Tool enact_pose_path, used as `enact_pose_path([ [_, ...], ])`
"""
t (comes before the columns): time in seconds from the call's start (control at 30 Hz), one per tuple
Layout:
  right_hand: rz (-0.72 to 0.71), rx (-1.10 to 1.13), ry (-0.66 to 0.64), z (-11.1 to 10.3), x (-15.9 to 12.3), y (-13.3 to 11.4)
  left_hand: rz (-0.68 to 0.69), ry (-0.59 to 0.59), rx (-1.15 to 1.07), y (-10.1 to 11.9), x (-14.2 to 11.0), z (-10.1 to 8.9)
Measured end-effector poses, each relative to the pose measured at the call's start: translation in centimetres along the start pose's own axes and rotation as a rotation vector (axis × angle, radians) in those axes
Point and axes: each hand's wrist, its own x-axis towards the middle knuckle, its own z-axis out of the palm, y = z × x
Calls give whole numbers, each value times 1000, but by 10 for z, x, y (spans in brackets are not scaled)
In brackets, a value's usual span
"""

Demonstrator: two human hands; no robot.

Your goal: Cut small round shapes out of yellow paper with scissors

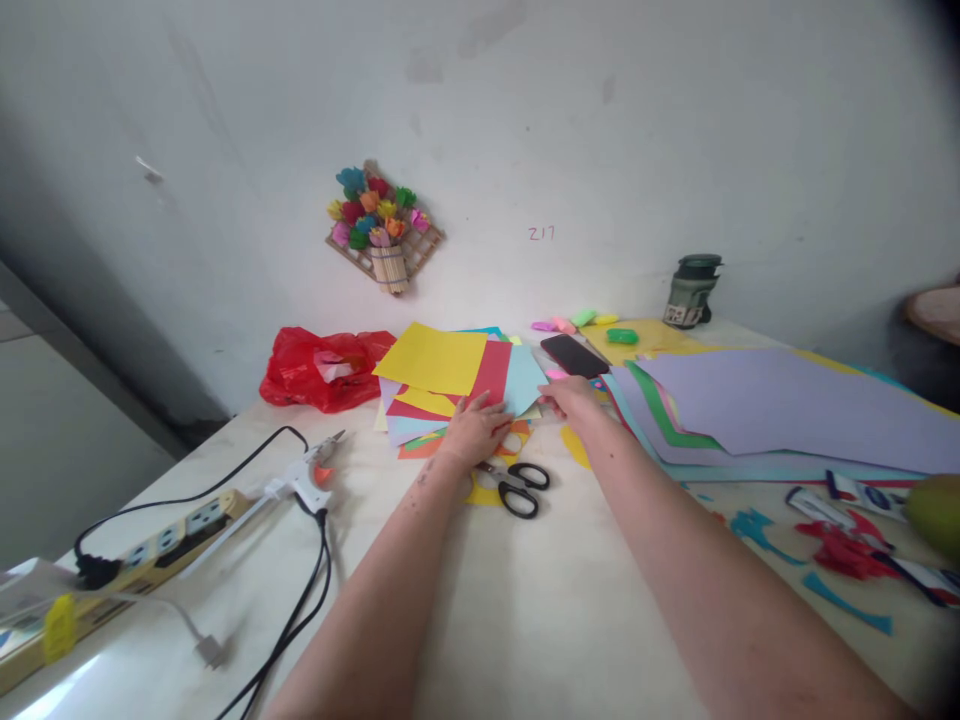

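A loose pile of coloured paper lies in front of me, with a yellow sheet, a red sheet and a light blue sheet on top. My left hand rests on the pile's near edge, its fingers stretched over the paper. At the right side, my right hand pinches the corner of the light blue sheet; its fingertips are partly hidden. Black-handled scissors lie just below my left hand, their blades partly covered by it. Orange and yellow cut scraps show around the blades.
To the left are a glue gun, its cord and a power strip. A red plastic bag sits behind. A phone, large paper sheets, a lidded cup, glue tubes and blue scraps are at right.
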Motion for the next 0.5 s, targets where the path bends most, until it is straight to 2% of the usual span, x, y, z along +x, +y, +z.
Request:
enact_pose_path([
  [0.1, 66, 78, -54, 4, -6, -5, -20, 45, 33, -4, 0, 3],
  [0.2, 51, 102, -57, 6, -7, -10, -52, 77, 39, -7, -2, 3],
  [0.33, -111, -100, -36, 5, -9, -20, -99, 130, 39, -6, -4, 0],
  [0.5, -328, -419, 125, -1, -22, -40, -178, 154, 90, -3, -5, -3],
])
